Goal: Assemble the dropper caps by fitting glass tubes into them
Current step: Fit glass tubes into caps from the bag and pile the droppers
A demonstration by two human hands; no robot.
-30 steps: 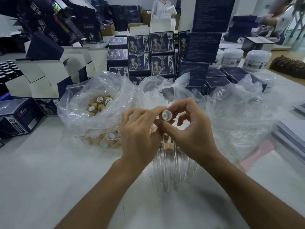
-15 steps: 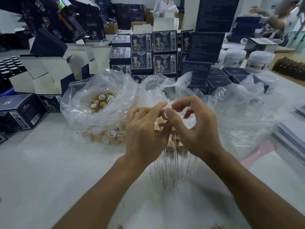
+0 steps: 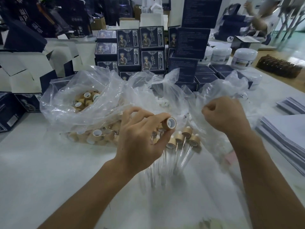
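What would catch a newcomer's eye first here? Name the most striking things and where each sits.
First, the left hand at centre, pinching a tan wooden dropper cap with a white liner in its fingers. Right of it, the right hand hangs curled over crumpled clear plastic. Behind-left, a clear plastic bag of loose tan caps sits before stacked dark-blue printed boxes.

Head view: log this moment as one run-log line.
left hand: fingers pinch dropper cap | right hand: curled, at plastic bag | finished droppers: on table
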